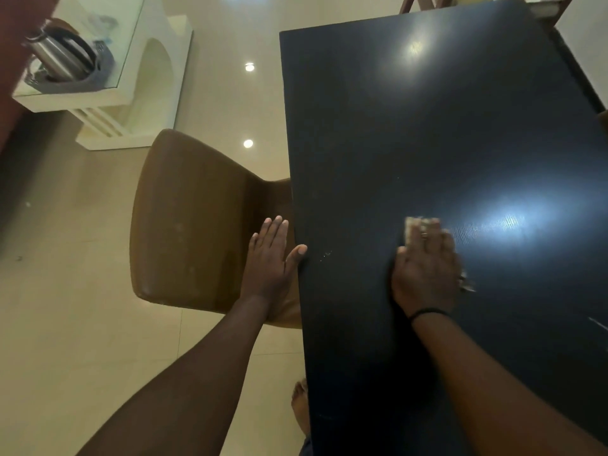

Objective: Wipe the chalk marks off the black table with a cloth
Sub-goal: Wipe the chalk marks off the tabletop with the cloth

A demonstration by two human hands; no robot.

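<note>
Both hands lie flat: right hand (424, 268) presses the cloth (415, 225) under its fingers onto the surface (427, 133); left hand (271, 258), its grip empty, rests at the edge.

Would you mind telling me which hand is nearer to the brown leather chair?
Left. The left hand hovers over the brown leather chair beside the black table edge; the right hand presses the cloth on the tabletop.

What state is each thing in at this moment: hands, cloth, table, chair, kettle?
Left hand: open, thumb on the table edge.
Right hand: flat, fingers pressing the cloth.
Cloth: mostly covered.
Black table: faint chalk specks remain.
Chair: unoccupied, tucked in.
Kettle: upright.
</note>
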